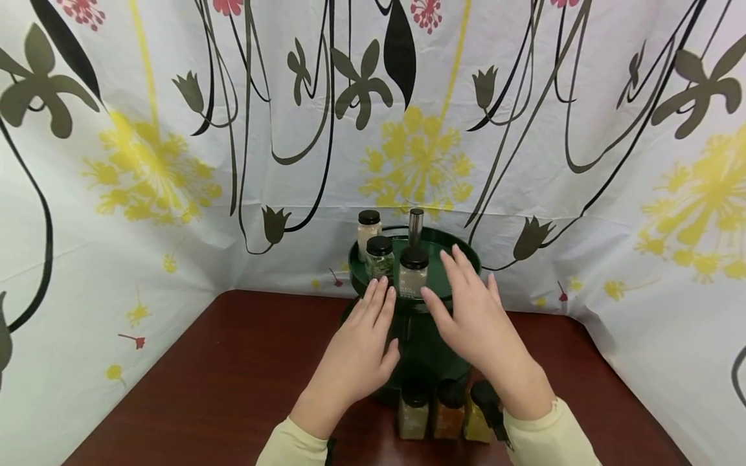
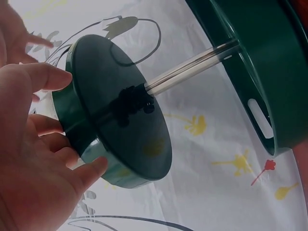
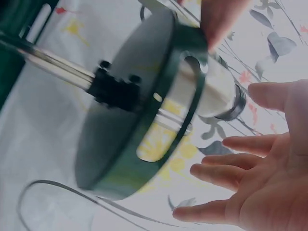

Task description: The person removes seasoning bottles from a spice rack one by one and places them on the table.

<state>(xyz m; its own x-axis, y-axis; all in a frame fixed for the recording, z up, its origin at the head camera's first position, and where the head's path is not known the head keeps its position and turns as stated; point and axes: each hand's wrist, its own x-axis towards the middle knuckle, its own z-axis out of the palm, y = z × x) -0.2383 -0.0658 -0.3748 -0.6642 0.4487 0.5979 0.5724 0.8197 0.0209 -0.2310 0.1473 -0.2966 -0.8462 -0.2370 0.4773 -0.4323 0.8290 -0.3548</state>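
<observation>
Three black-lidded jars stand on the upper tray (image 1: 445,259) of a green two-tier stand: a cream-filled jar (image 1: 368,234) at the back left, a jar of green herbs (image 1: 380,260), and a pale-filled jar (image 1: 413,275) nearest the front. My left hand (image 1: 357,359) is at the tray's front left, fingers extended; in the left wrist view its fingertips are at the outer wall (image 2: 79,127), contact hard to confirm. Fingers spread, my right hand (image 1: 480,317) hovers beside the front jar. In the right wrist view that hand is apart from a jar (image 3: 219,91), holding nothing.
On the dark red table (image 1: 262,362), a pale green jar (image 1: 414,414), an orange-red jar (image 1: 449,414) and a yellow jar (image 1: 478,421) stand before the lower tray (image 1: 428,349). A metal post (image 1: 416,226) rises from the upper tray. Flowered cloth (image 1: 291,181) hangs behind.
</observation>
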